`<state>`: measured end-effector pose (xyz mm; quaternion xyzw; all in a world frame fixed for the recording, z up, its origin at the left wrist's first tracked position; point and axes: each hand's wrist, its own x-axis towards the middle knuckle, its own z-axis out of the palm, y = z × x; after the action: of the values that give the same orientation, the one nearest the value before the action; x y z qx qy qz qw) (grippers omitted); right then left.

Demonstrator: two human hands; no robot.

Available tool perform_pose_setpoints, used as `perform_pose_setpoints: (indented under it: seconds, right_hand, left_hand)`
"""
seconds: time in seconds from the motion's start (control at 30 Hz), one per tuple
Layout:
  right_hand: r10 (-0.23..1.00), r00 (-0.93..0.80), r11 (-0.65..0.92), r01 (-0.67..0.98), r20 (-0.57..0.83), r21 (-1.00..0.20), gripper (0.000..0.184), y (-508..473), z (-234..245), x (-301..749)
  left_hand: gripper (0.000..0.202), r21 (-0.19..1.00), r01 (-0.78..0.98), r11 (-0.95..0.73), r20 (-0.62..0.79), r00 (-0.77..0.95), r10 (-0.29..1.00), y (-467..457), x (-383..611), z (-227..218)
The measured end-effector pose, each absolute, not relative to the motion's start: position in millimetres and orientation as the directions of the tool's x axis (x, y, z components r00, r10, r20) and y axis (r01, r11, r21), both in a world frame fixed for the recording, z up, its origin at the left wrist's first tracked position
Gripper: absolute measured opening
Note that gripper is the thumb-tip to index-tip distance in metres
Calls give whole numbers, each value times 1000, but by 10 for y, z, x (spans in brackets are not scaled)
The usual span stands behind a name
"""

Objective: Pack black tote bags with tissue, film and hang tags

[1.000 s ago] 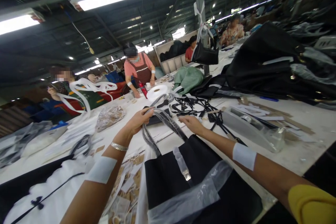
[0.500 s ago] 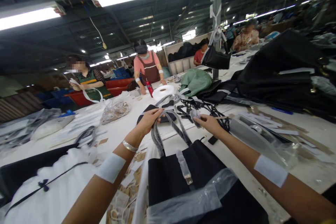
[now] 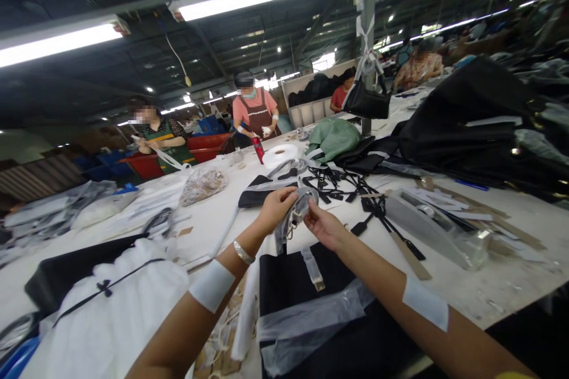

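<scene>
A black bag [image 3: 284,284] lies in front of me on the white table, with clear plastic film over its front and on its closure tab [image 3: 313,269]. Above its top edge, my left hand [image 3: 276,212] is closed on the bag's plastic-wrapped handles [image 3: 281,235]. My right hand [image 3: 326,227] is just beside it, fingers pinched at a bundled, plastic-wrapped strap [image 3: 307,195] held against the handles. Gold-coloured metal clasps [image 3: 291,229] dangle between the two hands. The fingers partly hide where strap and handles meet.
Black straps [image 3: 373,204] and a tape dispenser [image 3: 438,231] lie to the right, below a large pile of black bags [image 3: 471,112]. A white-wrapped bag [image 3: 120,308] stands left. Beyond are a red bottle [image 3: 258,150], a white roll [image 3: 281,156] and co-workers across the table.
My right hand has moved left with the wrapped strap, up to the handles. My left hand has shifted slightly right. The co-worker across has lifted their hands from the table.
</scene>
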<state>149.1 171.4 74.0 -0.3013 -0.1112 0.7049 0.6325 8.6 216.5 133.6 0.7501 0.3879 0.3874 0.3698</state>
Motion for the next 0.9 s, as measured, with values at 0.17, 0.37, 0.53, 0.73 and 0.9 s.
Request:
perform_pose_setpoints:
  seconds: [0.17,0.37,0.53,0.73,0.9]
  right_hand:
    - [969,-83,-199,-825,-235,-529,9,1632,742,1425]
    - [950,-105,-220,-893,-294,-393,11,1693,710,1586]
    - [972,-44,-121,-937,-231,-329,19,1650,702,1554]
    - [997,-73,-79,-859,-31,-506,29,1453,683,1467]
    - [999,50,15,-490,-11,-871,21,1459,588,1490]
  left_hand:
    - [25,761,401,-510,352,406,843,1999,50,1364]
    - [30,844,330,-423,272,417,867,1871,-7,1392]
    - [31,866,283,-412,284,400,872,1816,16,1303]
    - [32,890,256,-376,266,378,887,1844,-29,1227]
    - [30,878,279,-388,266,390,881,1804,-13,1233]
